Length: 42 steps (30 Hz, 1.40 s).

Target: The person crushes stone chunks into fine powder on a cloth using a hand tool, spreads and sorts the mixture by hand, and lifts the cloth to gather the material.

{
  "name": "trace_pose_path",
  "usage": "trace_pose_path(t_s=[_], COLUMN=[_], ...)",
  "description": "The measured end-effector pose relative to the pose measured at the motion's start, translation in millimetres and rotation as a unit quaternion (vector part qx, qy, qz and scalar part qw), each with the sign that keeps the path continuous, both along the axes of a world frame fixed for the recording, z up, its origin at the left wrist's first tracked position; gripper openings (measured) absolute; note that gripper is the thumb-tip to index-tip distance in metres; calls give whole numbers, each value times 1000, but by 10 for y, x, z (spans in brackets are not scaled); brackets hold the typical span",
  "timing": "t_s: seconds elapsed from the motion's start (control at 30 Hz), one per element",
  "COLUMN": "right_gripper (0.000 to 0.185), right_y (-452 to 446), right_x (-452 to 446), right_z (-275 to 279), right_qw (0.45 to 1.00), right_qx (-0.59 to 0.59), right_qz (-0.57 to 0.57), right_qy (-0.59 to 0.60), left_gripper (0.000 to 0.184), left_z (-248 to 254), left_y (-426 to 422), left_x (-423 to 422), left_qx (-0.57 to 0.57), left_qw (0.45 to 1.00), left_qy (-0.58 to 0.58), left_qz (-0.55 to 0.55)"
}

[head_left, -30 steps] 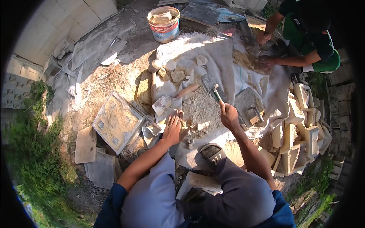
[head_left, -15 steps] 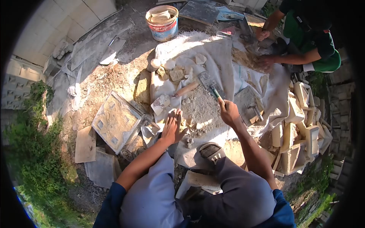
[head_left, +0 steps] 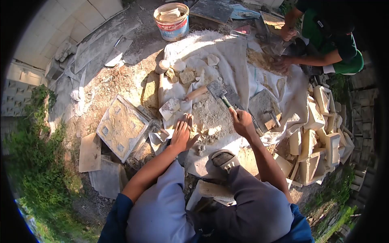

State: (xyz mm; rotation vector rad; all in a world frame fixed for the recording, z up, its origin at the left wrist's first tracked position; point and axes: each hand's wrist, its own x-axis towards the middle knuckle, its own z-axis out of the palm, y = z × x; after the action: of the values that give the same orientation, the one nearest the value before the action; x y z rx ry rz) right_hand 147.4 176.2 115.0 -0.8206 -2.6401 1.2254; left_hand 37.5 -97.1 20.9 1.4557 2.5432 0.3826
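My right hand (head_left: 244, 124) grips the green handle of a trowel (head_left: 231, 96), its flat metal blade over grey, crumbly mix (head_left: 214, 115) on the white sheet. Beside the blade lies a tool with a wooden handle (head_left: 196, 93); its far end is partly hidden. My left hand (head_left: 181, 135) lies with fingers stretched out at the mix's near left side, holding nothing visible. Just above it sits a pale stone block (head_left: 169, 108). A hammer (head_left: 272, 119) rests on a grey board (head_left: 261, 106) to the right of my right hand.
Another person's hands (head_left: 283, 62) work at the upper right. A paint bucket (head_left: 172, 34) stands at the back. Left lies a framed, sand-coloured slab (head_left: 122, 128); right, a heap of pale moulded blocks (head_left: 320, 141). Several stones (head_left: 187, 77) sit on the white sheet (head_left: 231, 56).
The trowel's blade has turned and swung slightly to the right over the mix. My left hand stays nearly in place. The other person's upper hand has shifted.
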Motion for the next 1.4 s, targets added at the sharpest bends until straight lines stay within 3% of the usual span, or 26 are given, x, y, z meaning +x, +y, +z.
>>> trace_pose_path(t_s=[0.03,0.1,0.17,0.23,0.37,0.43,0.47,0.53,0.57,0.63,0.7,0.77,0.87,0.9,1.0,1.07,1.1,1.17,1.2,1.27,1.37,1.4], right_gripper=[53,45,42,47,61,62,62,56,56,50,50,54,60,62,63,60,60,58,57,60,62,60], right_y=[-29,-137,-261,-252,-4,108,144,185,142,-14,-202,-126,-19,52,251,244,176,-75,-170,-147,-8,61], right_x=[12,95,354,686,631,407,386,371,386,488,690,1076,1029,836,813,839,841,917,1010,1273,1164,1180], right_z=[-14,-126,-475,-1138,-888,-170,-96,-23,-27,-127,-697,-1248,-1066,-590,-404,-415,-424,-505,-690,-1185,-829,-767], right_qw=[1000,988,995,993,991,972,972,997,997,991,968,997,990,937,939,987,987,984,984,994,937,960], right_qx=[1,9,60,101,26,-89,-90,-58,-58,-23,150,46,-22,-206,-221,-91,-92,-8,10,4,-220,-170], right_qz=[0,-44,-75,-17,5,-26,-28,-33,-33,-103,-144,-36,-55,-132,-108,-106,-105,-172,-179,-83,-109,-87], right_qy=[-1,147,23,-66,-132,-214,-215,-41,-42,84,142,-59,-126,-248,-242,-78,-78,54,21,-66,-249,-205], left_gripper=[94,96,96,97,94,95,94,94,93,94,95,96,97,96,96,96,96,96,96,96,96,96], left_z=[39,83,65,81,125,141,141,36,-13,131,74,126,112,87,91,112,120,124,140,111,75,80], left_y=[8,19,19,40,54,46,58,21,2,46,30,48,72,44,51,51,52,45,55,49,84,77], left_x=[-1,-23,-13,1,-18,11,15,18,18,17,7,2,-23,13,10,12,13,16,21,3,-38,-17], left_qx=[1,47,9,-28,6,13,8,-3,-13,-8,5,1,-2,-3,6,5,8,15,22,24,21,13], left_qw=[1000,999,999,998,998,998,998,999,999,998,999,998,997,998,998,998,998,998,998,998,998,998], left_qy=[-1,-16,-33,-50,-56,-55,-59,-37,-13,-42,-26,-48,-62,-60,-53,-53,-51,-50,-49,-53,-57,-55], left_qz=[0,3,22,37,34,32,35,30,26,35,24,32,35,35,32,32,31,33,35,33,29,32])
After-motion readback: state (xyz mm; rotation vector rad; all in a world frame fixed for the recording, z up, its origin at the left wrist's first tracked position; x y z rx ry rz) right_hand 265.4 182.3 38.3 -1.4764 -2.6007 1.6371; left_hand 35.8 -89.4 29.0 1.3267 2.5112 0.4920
